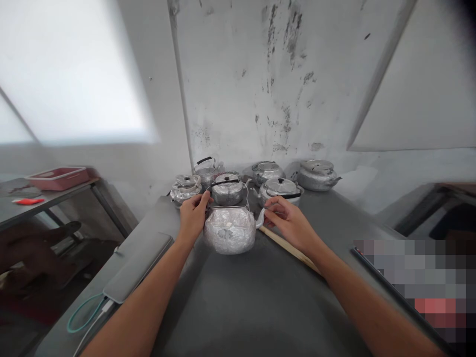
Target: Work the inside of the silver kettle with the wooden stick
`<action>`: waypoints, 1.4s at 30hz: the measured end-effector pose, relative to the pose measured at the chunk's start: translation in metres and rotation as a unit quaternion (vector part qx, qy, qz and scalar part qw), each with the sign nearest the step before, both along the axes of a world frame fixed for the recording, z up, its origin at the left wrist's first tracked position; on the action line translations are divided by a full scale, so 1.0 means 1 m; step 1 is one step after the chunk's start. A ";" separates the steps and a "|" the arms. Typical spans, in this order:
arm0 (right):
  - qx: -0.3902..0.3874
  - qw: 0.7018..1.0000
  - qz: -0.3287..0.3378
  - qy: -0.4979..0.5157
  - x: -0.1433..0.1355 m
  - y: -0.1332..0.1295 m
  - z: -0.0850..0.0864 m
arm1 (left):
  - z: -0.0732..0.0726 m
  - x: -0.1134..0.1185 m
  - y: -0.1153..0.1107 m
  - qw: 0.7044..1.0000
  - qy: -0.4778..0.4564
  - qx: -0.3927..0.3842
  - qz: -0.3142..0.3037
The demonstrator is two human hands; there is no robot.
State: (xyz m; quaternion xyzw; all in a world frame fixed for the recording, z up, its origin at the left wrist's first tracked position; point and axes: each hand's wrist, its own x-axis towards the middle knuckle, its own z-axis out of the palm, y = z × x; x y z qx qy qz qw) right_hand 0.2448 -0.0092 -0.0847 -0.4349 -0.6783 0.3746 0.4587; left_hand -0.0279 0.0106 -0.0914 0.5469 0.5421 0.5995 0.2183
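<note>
A dented silver kettle [229,232] is at the middle of the grey table [230,307], its thin wire handle raised and its spout pointing right. My left hand [194,214] grips the kettle's left side near the handle's base, thumb on top. My right hand [286,218] pinches the spout tip [261,217] with thumb and fingers. Just behind stand a lidded kettle [227,192] with a black grip and another lidded kettle [281,187]. A wooden stick [290,249] lies on the table, running under my right forearm.
More kettles stand along the wall, including a wide one [318,176] at the back right and one [186,187] at the left edge. A grey power bank [137,267] with cables lies on the left; a dark-edged, blurred-out screen [416,282] is on the right. A pink basket [59,178] sits on a side table.
</note>
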 end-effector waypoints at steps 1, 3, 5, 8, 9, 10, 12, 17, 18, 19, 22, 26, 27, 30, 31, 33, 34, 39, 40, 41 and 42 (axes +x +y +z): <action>0.001 1.000 0.000 0.000 0.000 0.000 0.000 | 0.000 0.000 -0.001 1.000 0.000 0.000 0.000; 0.003 1.000 0.003 -0.001 0.000 0.000 0.001 | 0.001 0.001 -0.002 1.000 -0.001 -0.002 -0.003; 0.007 1.000 0.008 -0.003 0.000 -0.001 0.002 | 0.002 0.001 -0.002 1.000 -0.004 -0.004 -0.006; 0.009 1.000 0.015 -0.004 0.000 -0.001 0.003 | 0.002 0.001 -0.002 1.000 -0.003 -0.003 -0.008; 0.009 1.000 0.016 -0.005 0.000 -0.001 0.003 | 0.002 0.001 -0.002 1.000 -0.002 -0.002 -0.008; 0.009 1.000 0.017 -0.006 0.000 -0.001 0.002 | 0.002 0.001 -0.002 1.000 -0.001 -0.002 -0.007; 0.009 1.000 0.018 -0.007 0.000 0.000 0.001 | 0.002 0.001 -0.001 1.000 0.000 -0.002 -0.006; 0.012 1.000 0.010 -0.011 0.001 0.002 0.000 | 0.000 0.000 0.000 1.000 -0.003 -0.004 -0.004; 0.013 1.000 0.009 -0.013 0.001 0.002 0.000 | 0.000 0.000 0.000 1.000 -0.003 -0.003 -0.004; 0.015 1.000 0.009 -0.016 0.001 0.001 0.000 | 0.000 0.000 0.000 1.000 -0.002 -0.003 -0.004; 0.021 0.999 0.011 -0.023 0.001 0.000 0.001 | 0.000 0.000 0.000 1.000 -0.003 -0.002 -0.004; 0.032 0.999 0.013 -0.030 0.001 -0.001 0.002 | 0.001 0.001 -0.001 1.000 -0.001 -0.002 -0.005; 0.033 0.999 0.014 -0.031 0.001 -0.001 0.002 | 0.001 0.001 -0.001 1.000 -0.001 -0.002 -0.004; 0.035 0.999 0.017 -0.035 0.000 -0.001 0.003 | 0.003 0.002 -0.002 1.000 -0.003 -0.003 -0.005; 0.036 0.999 0.018 -0.036 0.000 -0.001 0.003 | 0.003 0.002 -0.003 1.000 -0.004 -0.003 -0.006; 0.037 0.999 0.017 -0.037 0.001 -0.001 0.003 | 0.003 0.002 -0.003 1.000 -0.006 -0.002 -0.008; 0.036 0.999 0.017 -0.036 0.001 -0.001 0.004 | 0.003 0.002 -0.003 1.000 -0.007 -0.001 -0.009; 0.022 0.999 0.010 -0.023 0.000 0.000 0.002 | -0.001 0.001 -0.001 1.000 -0.015 -0.006 -0.012; 0.018 1.000 0.007 -0.019 0.000 0.000 0.001 | -0.001 0.001 0.000 1.000 -0.016 -0.006 -0.012; 0.014 1.000 0.005 -0.014 0.000 0.001 0.001 | -0.001 0.001 0.000 1.000 -0.017 -0.006 -0.011; 0.010 1.000 0.003 -0.011 0.000 0.001 0.000 | -0.001 0.001 0.000 1.000 -0.018 -0.006 -0.011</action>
